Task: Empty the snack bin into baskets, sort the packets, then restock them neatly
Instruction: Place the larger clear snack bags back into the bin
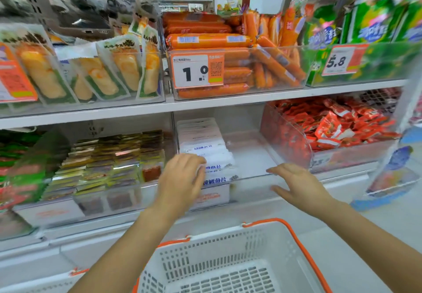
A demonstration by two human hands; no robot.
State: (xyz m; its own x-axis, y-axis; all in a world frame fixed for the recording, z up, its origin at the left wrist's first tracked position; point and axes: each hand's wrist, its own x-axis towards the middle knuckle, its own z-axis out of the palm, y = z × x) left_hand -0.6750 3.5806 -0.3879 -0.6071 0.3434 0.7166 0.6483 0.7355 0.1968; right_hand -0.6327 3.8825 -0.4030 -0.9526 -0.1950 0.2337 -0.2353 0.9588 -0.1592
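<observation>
Two bare forearms come up from the bottom edge, each ending in a hand. No sleeve shows on either arm. The left hand [180, 178] and the right hand [296, 185] wear no gloves, rings, watch or band at the wrist. The fingers [277, 171] are slim with short plain nails, slightly blurred.

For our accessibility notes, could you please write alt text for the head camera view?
A person's left hand grips white packets stacked in a clear shelf bin, while the right hand rests open on the bin's front edge. A white basket with orange handles waits below; orange sausages fill the shelf above.
</observation>
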